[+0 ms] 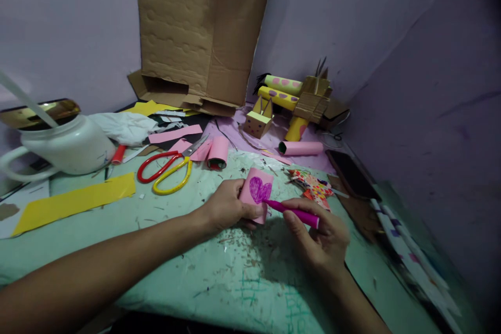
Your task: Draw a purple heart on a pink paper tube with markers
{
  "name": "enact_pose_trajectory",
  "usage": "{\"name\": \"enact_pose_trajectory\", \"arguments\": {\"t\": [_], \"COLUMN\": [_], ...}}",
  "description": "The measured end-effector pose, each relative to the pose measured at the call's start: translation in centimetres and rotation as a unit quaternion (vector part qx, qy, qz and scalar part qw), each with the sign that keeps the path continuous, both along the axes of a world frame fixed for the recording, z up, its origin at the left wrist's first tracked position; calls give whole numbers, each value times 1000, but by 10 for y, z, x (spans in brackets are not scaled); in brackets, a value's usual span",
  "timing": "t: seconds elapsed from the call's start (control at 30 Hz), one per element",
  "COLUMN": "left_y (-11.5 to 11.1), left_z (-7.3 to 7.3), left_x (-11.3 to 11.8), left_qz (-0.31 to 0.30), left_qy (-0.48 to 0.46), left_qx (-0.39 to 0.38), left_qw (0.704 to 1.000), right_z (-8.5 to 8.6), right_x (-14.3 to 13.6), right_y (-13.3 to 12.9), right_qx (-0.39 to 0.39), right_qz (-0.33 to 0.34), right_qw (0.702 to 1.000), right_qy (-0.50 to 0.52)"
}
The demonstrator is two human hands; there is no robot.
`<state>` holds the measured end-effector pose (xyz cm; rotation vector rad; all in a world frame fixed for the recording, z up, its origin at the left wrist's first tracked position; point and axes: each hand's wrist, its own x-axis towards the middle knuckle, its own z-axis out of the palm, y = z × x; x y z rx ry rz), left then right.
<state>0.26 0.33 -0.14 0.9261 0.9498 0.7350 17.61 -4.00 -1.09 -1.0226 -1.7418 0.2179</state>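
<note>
My left hand [229, 204] is closed around a short pink paper-covered tube [267, 176], its thumb across the lower front. A purple heart [259, 191] is coloured on the side facing me. In my right hand [323, 232] is a magenta marker [299, 215], held between thumb and fingers, with its tip at the heart's lower right edge. Beyond the left hand lie scissors [172, 167] with one red and one yellow handle. A second pink tube [218, 152] stands just right of their blades.
A white mug [70, 146] and a yellow strip [78, 202] are at left. Cardboard [195, 36] leans on the wall. Behind are a small box with ears [258, 122] and a lying pink tube [303, 148]. A phone [352, 173] and patterned scraps [315, 188] are at right.
</note>
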Motion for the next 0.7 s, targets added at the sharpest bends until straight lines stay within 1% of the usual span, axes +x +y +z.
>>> {"name": "enact_pose_trajectory", "arguments": {"t": [0.07,0.23,0.5,0.57,0.7], "left_y": [0,0,0,-1,-1], "left_z": [0,0,1,0,-1], "left_x": [0,1,1,1,0], "left_qz": [-1,9,7,6,-4], "left_qy": [1,-7,-5,-10,-22], "left_qx": [1,-10,-16,-12,2], "left_qw": [1000,1000,1000,1000,1000], "right_z": [0,1,3,2,0], "right_x": [0,-2,-5,-5,-5], "right_y": [0,0,0,0,2], "right_qx": [3,-6,-15,-14,-6], "right_qz": [-4,26,47,38,-3], "right_qw": [1000,1000,999,999,1000], "right_qy": [0,-4,-2,-2,14]}}
